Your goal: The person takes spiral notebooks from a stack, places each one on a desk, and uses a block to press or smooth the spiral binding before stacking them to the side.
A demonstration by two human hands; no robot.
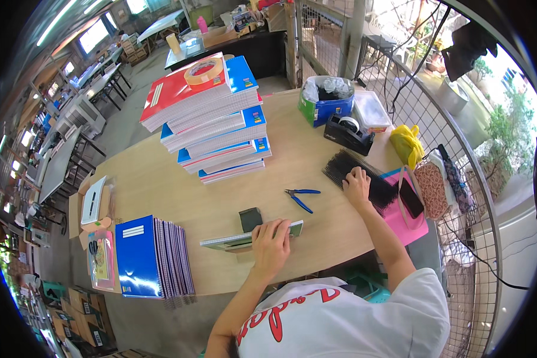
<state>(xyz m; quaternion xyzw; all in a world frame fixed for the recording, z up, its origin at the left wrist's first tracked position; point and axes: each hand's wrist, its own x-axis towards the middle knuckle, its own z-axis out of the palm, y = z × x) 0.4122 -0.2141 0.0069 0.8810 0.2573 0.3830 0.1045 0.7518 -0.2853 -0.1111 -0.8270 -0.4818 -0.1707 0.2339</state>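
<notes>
Near the front edge of the table, my left hand (271, 246) is closed over a thin notebook (230, 240) that stands on its long edge. A small dark block (250, 219) rests just behind it. To the right, my right hand (357, 186) reaches onto a pile of black spiral binding coils (383, 192), its curled fingers gripping among them. Which coil they grip cannot be made out. Blue-handled cutting pliers (303, 199) lie with handles spread between the two hands.
A tall stack of red and blue notebooks (221, 140) carries a tape roll (203, 71). Bound blue notebooks (140, 256) stand front left. A tape dispenser (348, 133), a blue-green box (325, 104), a yellow bag (407, 146) and a phone (410, 200) line the right side, beside wire mesh (426, 89).
</notes>
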